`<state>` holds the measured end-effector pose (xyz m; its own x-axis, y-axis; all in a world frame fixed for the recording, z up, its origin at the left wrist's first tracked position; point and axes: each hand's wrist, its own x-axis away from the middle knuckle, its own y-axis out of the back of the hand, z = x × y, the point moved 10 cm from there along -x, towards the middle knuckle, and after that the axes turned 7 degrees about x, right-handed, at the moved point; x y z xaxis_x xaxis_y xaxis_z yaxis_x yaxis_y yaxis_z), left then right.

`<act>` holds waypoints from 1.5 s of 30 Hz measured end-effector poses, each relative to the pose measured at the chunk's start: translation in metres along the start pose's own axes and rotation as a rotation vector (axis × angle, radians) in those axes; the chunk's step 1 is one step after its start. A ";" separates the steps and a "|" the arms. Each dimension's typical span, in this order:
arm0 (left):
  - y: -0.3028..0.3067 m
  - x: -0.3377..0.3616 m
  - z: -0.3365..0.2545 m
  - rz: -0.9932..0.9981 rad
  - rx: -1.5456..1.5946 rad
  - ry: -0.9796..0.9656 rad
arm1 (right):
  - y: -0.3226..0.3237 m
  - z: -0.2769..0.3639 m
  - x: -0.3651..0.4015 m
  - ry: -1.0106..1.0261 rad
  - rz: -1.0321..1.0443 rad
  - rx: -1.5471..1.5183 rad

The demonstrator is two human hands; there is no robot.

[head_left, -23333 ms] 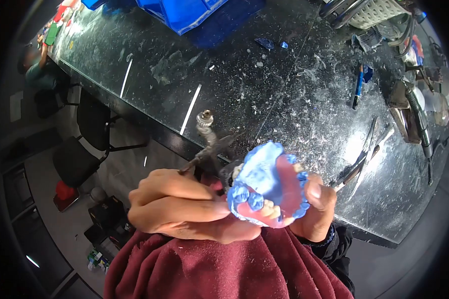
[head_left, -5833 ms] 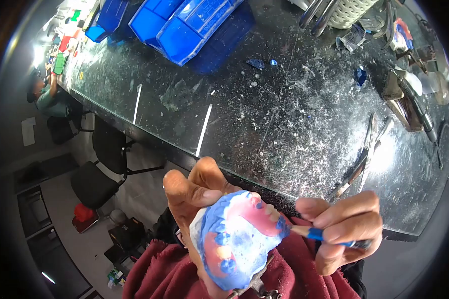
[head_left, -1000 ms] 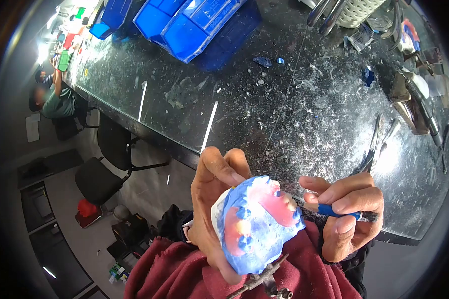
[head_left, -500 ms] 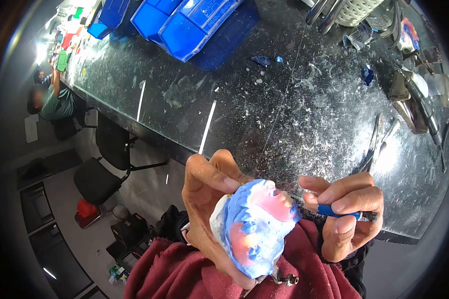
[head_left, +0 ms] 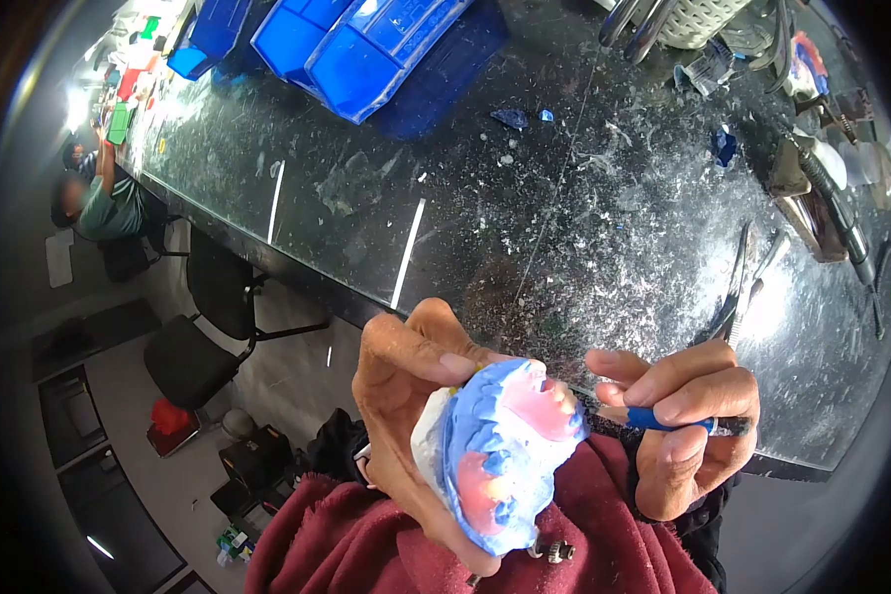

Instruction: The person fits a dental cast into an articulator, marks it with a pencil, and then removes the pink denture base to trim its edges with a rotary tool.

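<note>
My left hand (head_left: 406,396) is closed around the edge of a dental cast (head_left: 520,455), thumb at its top and fingers under its lower end. The cast has a white base with blue material over it. Pink patches with tooth-coloured teeth sit on the blue. Under its lower edge a small metal fitting (head_left: 561,551) pokes out. Between thumb and fingertips, my right hand (head_left: 698,421) pinches a short blue pencil (head_left: 653,418). The bare wood end of the pencil points at the cast's right side, close to the teeth.
Blue bins (head_left: 366,59) stand at the back of the dark, dust-strewn bench (head_left: 366,238). Metal hand tools (head_left: 747,282) lie at right, near a handpiece (head_left: 834,203). A white perforated basket (head_left: 698,22) is at the back. Another person (head_left: 109,203) sits far left, beyond a black chair (head_left: 203,346).
The cast has shifted slightly left in my left hand and tilted a little. My right hand still holds the pencil, nearly in the same place.
</note>
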<state>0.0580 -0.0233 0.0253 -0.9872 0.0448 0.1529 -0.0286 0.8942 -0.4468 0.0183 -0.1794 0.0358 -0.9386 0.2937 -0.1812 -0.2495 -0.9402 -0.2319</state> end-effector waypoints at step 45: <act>0.011 0.006 0.001 -0.127 -0.224 0.054 | -0.013 0.011 0.005 0.166 0.068 0.194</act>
<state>0.0518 -0.0133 0.0204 -0.9680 -0.0563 0.2448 -0.1108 0.9703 -0.2152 0.0138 -0.1675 0.0482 -0.9068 0.2375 -0.3483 -0.2428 -0.9696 -0.0291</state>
